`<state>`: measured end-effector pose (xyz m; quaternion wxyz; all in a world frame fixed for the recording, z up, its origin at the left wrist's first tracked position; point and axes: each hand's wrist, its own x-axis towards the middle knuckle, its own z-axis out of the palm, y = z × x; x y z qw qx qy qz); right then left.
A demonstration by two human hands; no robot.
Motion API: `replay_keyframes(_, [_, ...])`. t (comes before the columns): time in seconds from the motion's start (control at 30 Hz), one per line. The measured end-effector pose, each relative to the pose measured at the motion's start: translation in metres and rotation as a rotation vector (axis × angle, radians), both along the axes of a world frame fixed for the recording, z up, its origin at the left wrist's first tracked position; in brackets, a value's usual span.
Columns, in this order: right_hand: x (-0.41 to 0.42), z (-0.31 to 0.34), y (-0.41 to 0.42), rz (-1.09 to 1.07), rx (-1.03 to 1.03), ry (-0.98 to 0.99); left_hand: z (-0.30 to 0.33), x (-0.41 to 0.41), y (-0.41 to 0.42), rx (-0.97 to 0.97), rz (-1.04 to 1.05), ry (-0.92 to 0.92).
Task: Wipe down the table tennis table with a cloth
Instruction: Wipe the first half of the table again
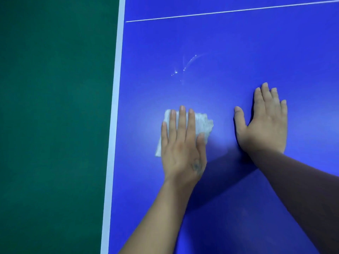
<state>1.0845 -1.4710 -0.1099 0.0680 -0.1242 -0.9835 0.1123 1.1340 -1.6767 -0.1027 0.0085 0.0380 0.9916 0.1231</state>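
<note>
The blue table tennis table (pixel 229 52) fills the right two thirds of the head view. A crumpled white cloth (pixel 202 123) lies on it near the left edge. My left hand (pixel 183 147) presses flat on the cloth with straight fingers, covering most of it. My right hand (pixel 266 123) rests flat on the bare blue surface to the right of the cloth, fingers straight and together. A few whitish streaks and droplets (pixel 183 69) mark the surface just beyond the cloth.
The table's white edge line (pixel 114 116) runs top to bottom on the left. Beyond it lies dark green floor (pixel 55 125). A thin white line (pixel 229 11) crosses the table at the far end.
</note>
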Motion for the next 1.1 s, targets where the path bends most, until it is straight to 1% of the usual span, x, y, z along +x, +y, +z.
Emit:
replay_keyframes(0.1, [0.001, -0.001, 0.000, -0.001, 0.015, 0.016, 0.001, 0.017, -0.029, -0.031, 0.071, -0.024])
replay_keyframes(0.17, [0.001, -0.002, 0.000, 0.007, 0.021, 0.033, 0.002, 0.006, -0.051, -0.077, 0.156, -0.024])
replay_keyframes(0.3, [0.001, -0.003, 0.001, 0.006, 0.034, 0.060, -0.002, -0.055, -0.082, -0.103, 0.309, -0.001])
replay_keyframes(0.43, [-0.001, -0.004, 0.001, 0.001, 0.039, 0.040, -0.006, -0.133, -0.072, -0.069, 0.412, 0.003])
replay_keyframes(0.53, [-0.001, -0.004, 0.001, -0.003, 0.037, 0.032, -0.005, -0.168, -0.036, -0.038, 0.364, 0.010])
replay_keyframes(0.63, [-0.002, -0.003, 0.001, -0.003, 0.026, 0.024, -0.005, -0.170, 0.007, -0.036, 0.254, 0.061])
replay_keyframes(0.73, [-0.003, -0.002, 0.001, -0.001, 0.019, 0.013, -0.007, -0.140, 0.033, -0.046, 0.118, 0.117])
replay_keyframes(0.87, [-0.003, 0.000, 0.001, 0.005, 0.012, -0.006, -0.003, -0.082, 0.027, -0.036, -0.011, 0.052])
replay_keyframes(0.93, [-0.003, 0.001, 0.001, 0.004, 0.016, -0.022, -0.002, -0.059, 0.009, -0.026, -0.011, 0.009])
replay_keyframes(1.0, [-0.003, 0.002, 0.001, 0.003, 0.024, -0.039, 0.000, -0.052, -0.014, -0.048, 0.043, -0.010])
replay_keyframes(1.1, [-0.003, 0.003, 0.001, -0.001, 0.023, -0.045, 0.000, -0.082, -0.042, -0.086, 0.163, -0.006])
